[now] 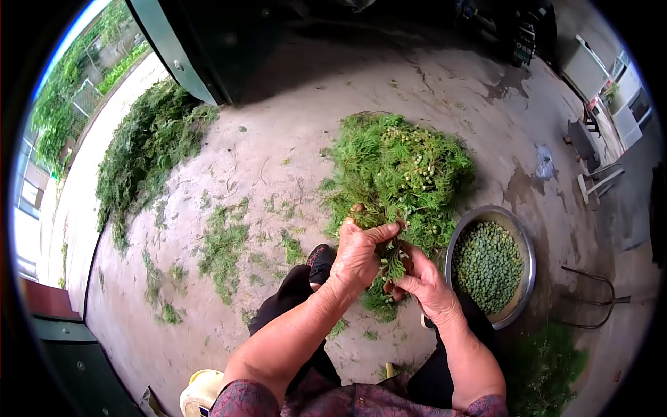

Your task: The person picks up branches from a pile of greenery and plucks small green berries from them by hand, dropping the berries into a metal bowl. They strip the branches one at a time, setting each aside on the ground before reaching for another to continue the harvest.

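Between my hands is a green conifer sprig (394, 260) with flat, feathery leaves. My left hand (359, 251) is closed round its upper part, thumb stretched across the stems. Lower and to the right, my right hand (429, 286) pinches the sprig with thumb and fingers; some fingertips are hidden behind leaves. Just beyond both hands lies a big heap of cut branches (396, 156), dotted with small pale green cones. To the right of my right hand stands a round metal basin (529, 271) holding a mass of small green cones (488, 267).
A darker branch pile (149, 146) lies by the doorway at left. Loose sprigs (224, 254) litter the concrete floor. More greenery (545, 368) sits at lower right, below a bent metal rod frame (604, 299). A motorbike (517, 35) is parked at the back.
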Demonstrator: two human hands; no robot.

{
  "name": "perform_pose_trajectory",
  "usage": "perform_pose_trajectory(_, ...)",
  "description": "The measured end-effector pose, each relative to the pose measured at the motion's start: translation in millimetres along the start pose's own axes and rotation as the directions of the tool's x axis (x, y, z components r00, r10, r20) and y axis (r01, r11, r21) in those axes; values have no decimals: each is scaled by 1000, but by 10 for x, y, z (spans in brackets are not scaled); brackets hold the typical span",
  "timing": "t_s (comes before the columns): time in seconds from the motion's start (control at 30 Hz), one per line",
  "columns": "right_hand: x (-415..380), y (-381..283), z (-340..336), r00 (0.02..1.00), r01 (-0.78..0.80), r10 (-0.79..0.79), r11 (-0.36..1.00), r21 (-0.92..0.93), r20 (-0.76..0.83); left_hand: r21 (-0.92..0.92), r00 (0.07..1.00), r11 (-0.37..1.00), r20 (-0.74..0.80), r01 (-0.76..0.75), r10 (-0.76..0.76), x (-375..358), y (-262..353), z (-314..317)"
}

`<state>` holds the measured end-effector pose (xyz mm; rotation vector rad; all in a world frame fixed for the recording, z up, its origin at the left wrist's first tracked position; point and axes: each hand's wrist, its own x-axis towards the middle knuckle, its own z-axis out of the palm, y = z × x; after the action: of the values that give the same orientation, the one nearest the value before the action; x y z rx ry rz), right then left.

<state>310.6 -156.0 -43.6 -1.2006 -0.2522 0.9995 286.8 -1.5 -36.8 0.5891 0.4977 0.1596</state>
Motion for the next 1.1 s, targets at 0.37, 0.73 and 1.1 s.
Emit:
perform_pose_trajectory(0.37,-120,-77,339,975,2,-168,656,-755,-144,-117,966,964,-129,-238,223,-21,317,-271)
perform_pose_trajectory(0.73,-69,97,-320,897,23,430,-285,-958,-106,361,943,872,148,-332,297,-239,928,-693)
perform_pose_trajectory(1.1,1483,-1055,2291,682,729,-605,610,-313,411,754,832,-360,533,-549,-152,-462,455,-706)
